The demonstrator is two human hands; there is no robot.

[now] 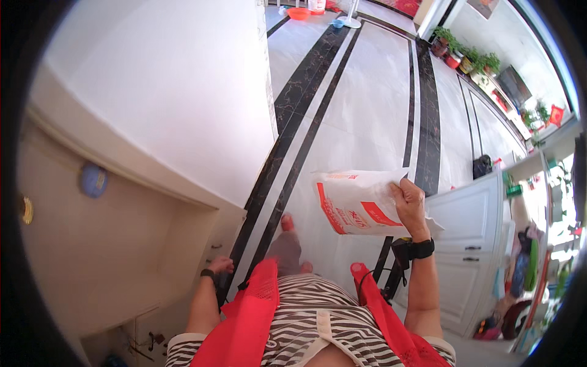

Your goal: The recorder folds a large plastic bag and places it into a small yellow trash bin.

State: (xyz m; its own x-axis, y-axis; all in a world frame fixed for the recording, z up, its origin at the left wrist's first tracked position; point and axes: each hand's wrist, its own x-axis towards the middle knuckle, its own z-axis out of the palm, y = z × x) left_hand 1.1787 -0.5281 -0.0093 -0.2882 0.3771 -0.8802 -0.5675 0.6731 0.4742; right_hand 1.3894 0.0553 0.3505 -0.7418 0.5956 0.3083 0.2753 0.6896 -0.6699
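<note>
My right hand [411,204] grips a white sack [362,202] by one end. The sack looks like woven plastic, bears red print and writing, and hangs flattened above the tiled floor. A black strap with a small device circles that wrist. My left hand [221,265] hangs low at my side, beside the cream cabinet [183,238]. Its fingers are curled and small in view; I cannot make out whether anything is in them.
A white wall [183,91] juts out at left. White cupboard doors [463,229] stand at right, with potted plants [467,57] along the far right wall. On the far floor are an orange basin [299,13] and a white stand base [349,22]. A black bag [482,166] lies near the cupboards.
</note>
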